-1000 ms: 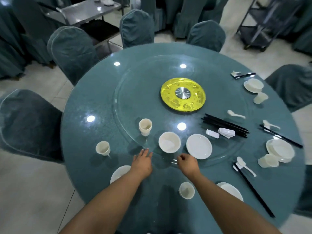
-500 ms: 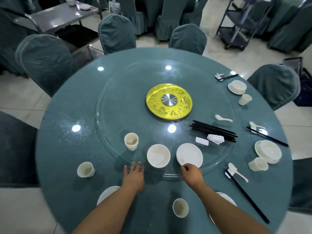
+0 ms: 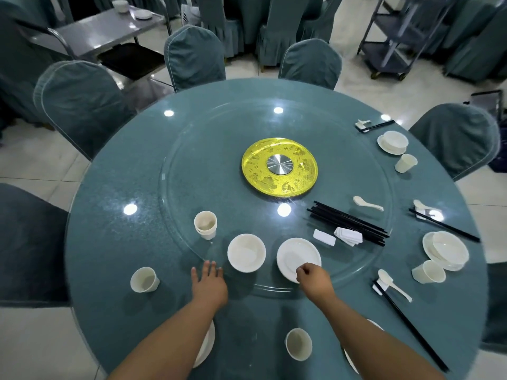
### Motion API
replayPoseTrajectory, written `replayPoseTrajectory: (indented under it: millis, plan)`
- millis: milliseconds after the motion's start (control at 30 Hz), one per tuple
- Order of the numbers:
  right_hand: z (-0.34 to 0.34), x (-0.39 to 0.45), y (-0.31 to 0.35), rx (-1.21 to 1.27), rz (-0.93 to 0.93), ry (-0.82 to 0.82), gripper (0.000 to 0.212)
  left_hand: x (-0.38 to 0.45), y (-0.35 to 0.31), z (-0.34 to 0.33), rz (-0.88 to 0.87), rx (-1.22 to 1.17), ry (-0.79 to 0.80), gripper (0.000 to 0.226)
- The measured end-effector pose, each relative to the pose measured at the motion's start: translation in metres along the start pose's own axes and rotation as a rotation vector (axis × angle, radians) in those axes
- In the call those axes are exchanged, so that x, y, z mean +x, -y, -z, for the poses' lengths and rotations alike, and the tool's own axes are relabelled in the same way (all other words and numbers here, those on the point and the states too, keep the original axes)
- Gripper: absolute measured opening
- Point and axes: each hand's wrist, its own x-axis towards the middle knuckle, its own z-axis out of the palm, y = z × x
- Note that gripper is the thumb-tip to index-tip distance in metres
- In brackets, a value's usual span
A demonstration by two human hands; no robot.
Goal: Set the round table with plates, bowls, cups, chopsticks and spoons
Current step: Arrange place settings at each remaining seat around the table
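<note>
On the glass turntable (image 3: 178, 187) near me stand two stacked cups (image 3: 205, 224), a white bowl (image 3: 246, 252) and a white plate (image 3: 295, 253). My right hand (image 3: 315, 278) has its fingers curled on the plate's near rim and pinches it. My left hand (image 3: 210, 283) lies flat, fingers straight, on the cloth at the turntable's edge, left of the bowl. Black chopsticks (image 3: 348, 223), white rests (image 3: 348, 235) and a spoon (image 3: 367, 205) lie further right on the glass.
A cup (image 3: 144, 279) stands left of my hand and another cup (image 3: 298, 344) between my arms. Plates (image 3: 205, 346) lie partly under both forearms. Set places with a bowl on a plate (image 3: 445, 250) line the right side. A yellow disc (image 3: 279, 167) marks the centre. Covered chairs (image 3: 79, 105) ring the table.
My right hand has moved from the turntable's edge up onto the plate's near rim. My left hand stays flat by the edge. The view has shifted.
</note>
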Motion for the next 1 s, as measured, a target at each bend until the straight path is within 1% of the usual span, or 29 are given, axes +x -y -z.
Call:
replayPoseTrajectory:
  millis: [100, 333, 533, 600, 667, 733, 800, 1000]
  plan:
    - [0.001, -0.001, -0.003, -0.021, 0.009, 0.005, 0.024, -0.004, -0.004, 0.002, 0.037, -0.020, -0.011, 0.071]
    - [0.001, -0.004, -0.005, -0.025, 0.018, 0.020, 0.025, -0.015, -0.019, 0.004, 0.060, -0.075, 0.016, 0.073]
    - [0.002, -0.004, -0.003, -0.028, 0.023, 0.038, 0.029, -0.016, -0.018, 0.008, 0.071, -0.094, 0.023, 0.073]
    - [0.002, -0.005, -0.003, -0.023, 0.025, 0.038, 0.032, -0.017, -0.020, 0.013, 0.072, -0.094, 0.006, 0.065]
    - [0.004, -0.007, -0.005, -0.011, 0.015, 0.040, 0.033, -0.017, -0.023, 0.021, 0.040, -0.127, -0.038, 0.043]
    - [0.007, -0.007, -0.006, -0.017, 0.015, 0.041, 0.032, -0.020, -0.028, 0.031, 0.020, -0.188, -0.055, 0.029]
    - [0.010, -0.005, -0.006, -0.021, 0.023, 0.041, 0.030, -0.020, -0.033, 0.038, 0.010, -0.206, -0.055, 0.026]
    - [0.013, -0.002, -0.005, -0.004, 0.023, 0.041, 0.028, -0.016, -0.050, 0.042, -0.034, -0.210, -0.092, 0.033]
